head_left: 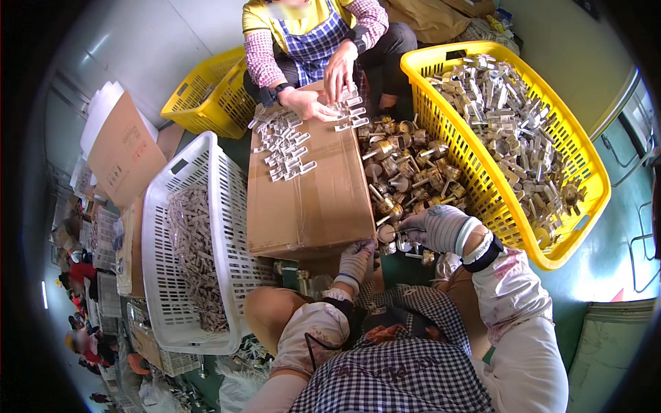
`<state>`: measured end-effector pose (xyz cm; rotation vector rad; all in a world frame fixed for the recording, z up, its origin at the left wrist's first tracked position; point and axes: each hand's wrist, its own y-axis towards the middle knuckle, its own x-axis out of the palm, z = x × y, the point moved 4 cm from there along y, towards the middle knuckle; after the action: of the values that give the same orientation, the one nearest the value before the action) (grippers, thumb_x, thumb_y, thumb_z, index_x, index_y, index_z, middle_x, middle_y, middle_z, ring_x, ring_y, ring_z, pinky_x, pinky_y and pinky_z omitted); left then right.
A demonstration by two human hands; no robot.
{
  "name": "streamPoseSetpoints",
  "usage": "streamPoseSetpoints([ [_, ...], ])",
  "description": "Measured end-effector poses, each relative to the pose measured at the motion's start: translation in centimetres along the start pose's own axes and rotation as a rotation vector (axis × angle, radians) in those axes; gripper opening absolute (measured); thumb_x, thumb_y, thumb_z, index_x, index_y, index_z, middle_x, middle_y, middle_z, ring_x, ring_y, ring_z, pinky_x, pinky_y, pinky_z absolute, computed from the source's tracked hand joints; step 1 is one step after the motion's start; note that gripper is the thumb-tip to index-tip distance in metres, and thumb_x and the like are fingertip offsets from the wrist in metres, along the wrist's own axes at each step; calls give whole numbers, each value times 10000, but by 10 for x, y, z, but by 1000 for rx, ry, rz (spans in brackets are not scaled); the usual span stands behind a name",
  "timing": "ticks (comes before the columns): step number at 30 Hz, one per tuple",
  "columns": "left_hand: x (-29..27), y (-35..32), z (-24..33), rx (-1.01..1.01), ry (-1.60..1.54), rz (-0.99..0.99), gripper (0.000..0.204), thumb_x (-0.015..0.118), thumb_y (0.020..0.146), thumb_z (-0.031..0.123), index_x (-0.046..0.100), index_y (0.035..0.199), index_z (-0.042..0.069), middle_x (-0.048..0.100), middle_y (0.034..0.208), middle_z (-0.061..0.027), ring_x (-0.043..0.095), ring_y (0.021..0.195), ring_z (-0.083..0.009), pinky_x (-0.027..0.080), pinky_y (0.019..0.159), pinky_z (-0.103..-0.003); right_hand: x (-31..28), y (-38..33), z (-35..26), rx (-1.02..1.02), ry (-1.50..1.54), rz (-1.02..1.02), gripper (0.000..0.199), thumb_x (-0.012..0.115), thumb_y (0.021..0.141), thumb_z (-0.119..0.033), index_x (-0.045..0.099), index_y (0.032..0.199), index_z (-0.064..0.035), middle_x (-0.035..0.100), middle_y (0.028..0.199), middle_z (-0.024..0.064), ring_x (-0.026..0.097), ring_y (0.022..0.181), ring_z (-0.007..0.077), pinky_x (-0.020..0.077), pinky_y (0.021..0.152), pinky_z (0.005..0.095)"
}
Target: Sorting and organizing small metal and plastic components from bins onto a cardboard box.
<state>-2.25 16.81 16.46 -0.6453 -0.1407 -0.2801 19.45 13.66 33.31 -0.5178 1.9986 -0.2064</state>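
My right hand (442, 228), in a striped knit glove, is at the near edge of a pile of brass-and-grey metal parts (413, 168). Its fingers are bent together, and a round-ended metal part (387, 233) sits at their tips, seemingly gripped. My left hand (356, 263), gloved too, is curled just under the near edge of a brown cardboard box (310, 206). What its fingers close on, if anything, is hidden. On the box lie several small pale metal clips (282, 148), some in rows. Across it, a co-worker's bare hands (313, 103) handle such clips.
A yellow basket (492, 162) heaped with metal pieces stands at right. At left is a white basket (231, 275) holding many small parts. Another yellow basket (200, 103) stands at the far left, near an upright cardboard sheet (124, 151). My knees flank the near side.
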Motion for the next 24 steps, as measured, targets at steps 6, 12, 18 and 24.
streamPoseSetpoints([
  [6, -1, 3, -1, 17, -17, 12, 182, 670, 892, 200, 671, 1007, 59, 664, 775, -66, 615, 561, -182, 538, 495, -318, 1, 3, -4, -52, 27, 2, 344, 532, 918, -324, 614, 1218, -177, 685, 1014, 148, 642, 945, 345, 503, 846, 430],
  [12, 0, 1, 0, 40, -37, 12, 176, 670, 892, 196, 678, 1005, 61, 668, 781, -64, 620, 591, -172, 541, 510, -309, 0, 2, -8, -38, 9, -13, 327, 543, 925, -290, 604, 1224, -171, 685, 1010, 134, 644, 953, 321, 507, 838, 411],
  [18, 4, -5, 6, -29, -18, 19, 179, 667, 893, 183, 676, 1016, 53, 668, 801, -62, 626, 628, -173, 538, 538, -310, 1, 1, -7, -48, 14, -15, 345, 510, 922, -314, 610, 1227, -187, 685, 1018, 140, 640, 949, 344, 501, 853, 432],
  [24, 3, -2, 4, -26, -35, 27, 190, 667, 891, 172, 670, 1027, 40, 660, 797, -65, 627, 661, -176, 541, 563, -308, 6, 5, -4, -46, 7, -18, 345, 508, 924, -320, 610, 1226, -189, 684, 1027, 136, 636, 963, 343, 499, 858, 431],
])
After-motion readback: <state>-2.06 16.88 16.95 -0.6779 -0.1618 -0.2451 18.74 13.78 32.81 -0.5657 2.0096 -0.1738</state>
